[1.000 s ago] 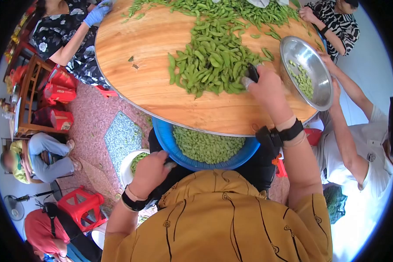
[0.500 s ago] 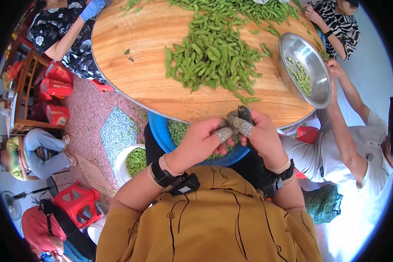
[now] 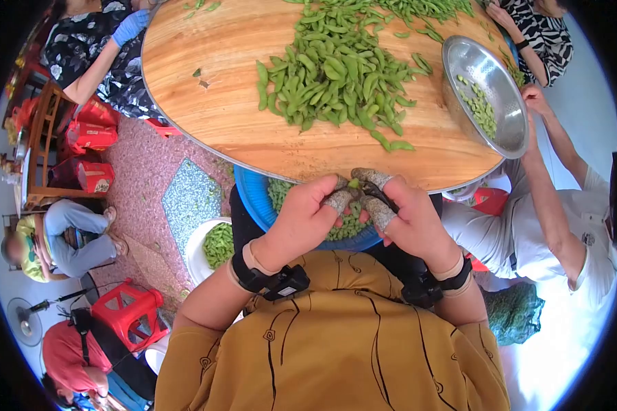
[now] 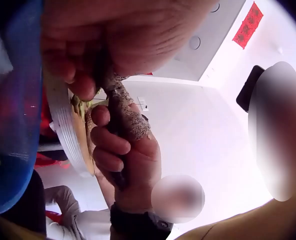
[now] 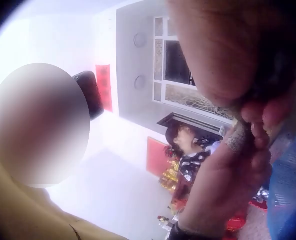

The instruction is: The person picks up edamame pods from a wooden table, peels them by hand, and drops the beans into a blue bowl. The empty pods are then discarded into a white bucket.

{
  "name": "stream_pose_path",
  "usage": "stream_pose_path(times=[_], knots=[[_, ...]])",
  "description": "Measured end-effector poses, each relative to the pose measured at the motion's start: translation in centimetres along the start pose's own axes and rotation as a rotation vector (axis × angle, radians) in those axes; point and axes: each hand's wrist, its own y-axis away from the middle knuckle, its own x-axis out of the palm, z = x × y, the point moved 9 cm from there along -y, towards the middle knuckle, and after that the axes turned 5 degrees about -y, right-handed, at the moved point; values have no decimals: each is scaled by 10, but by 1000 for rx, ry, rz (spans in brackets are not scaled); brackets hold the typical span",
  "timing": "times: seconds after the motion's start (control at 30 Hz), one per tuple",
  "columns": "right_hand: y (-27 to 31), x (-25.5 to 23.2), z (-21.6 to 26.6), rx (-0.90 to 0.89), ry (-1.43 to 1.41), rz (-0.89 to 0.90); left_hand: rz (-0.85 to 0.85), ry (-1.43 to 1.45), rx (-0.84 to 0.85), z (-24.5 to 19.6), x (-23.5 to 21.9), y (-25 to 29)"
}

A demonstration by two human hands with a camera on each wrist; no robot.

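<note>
We are finding no text, label, brand or number that can be read. Up and to the right of our left hand [image 4: 88, 45], a red wall hanging [image 4: 247, 25] is showing dark marks too small to make out. To the left of our right hand [image 5: 228, 55], another red hanging [image 5: 105, 87] is looking blurred, and the red crates [image 3: 89, 133] far left of both hands are bearing unreadable print.
</note>
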Motion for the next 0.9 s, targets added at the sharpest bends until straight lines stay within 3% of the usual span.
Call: stream_pose_path(times=[0.07,0.13,0.17,0.33,0.37,0.4,0.43,0.47,0.5,0.57,0.63,0.7,0.83,0.9], knots=[[-1,3,-10,58,-33,54,-8,-83,39,0,-1,2],[0,8,-17,161,-177,76,-229,-810,506,-39,-1,15],[2,13,-24,262,-320,98,-226,-810,505,-40,-1,16],[12,32,-25,418,-700,155,21,-119,-85,-3,-4,17],[15,37,-24,465,-799,180,23,-120,-89,2,-6,19],[15,41,-27,466,-804,178,135,465,-200,18,4,23],[13,43,-26,359,-736,184,242,1052,-306,26,18,29],[10,44,-26,251,-666,190,333,1172,-275,28,22,31],[8,47,-36,250,-667,189,334,1171,-275,32,21,31],[9,30,4,-486,139,-28,322,1208,-368,43,23,34],[13,30,6,-452,267,-4,279,1124,-407,50,17,36],[9,35,-19,-125,79,107,233,1045,-444,55,14,38],[5,36,-27,-148,-209,40,215,835,-489,52,8,44],[7,40,-41,231,-288,88,254,787,-494,52,10,48]])
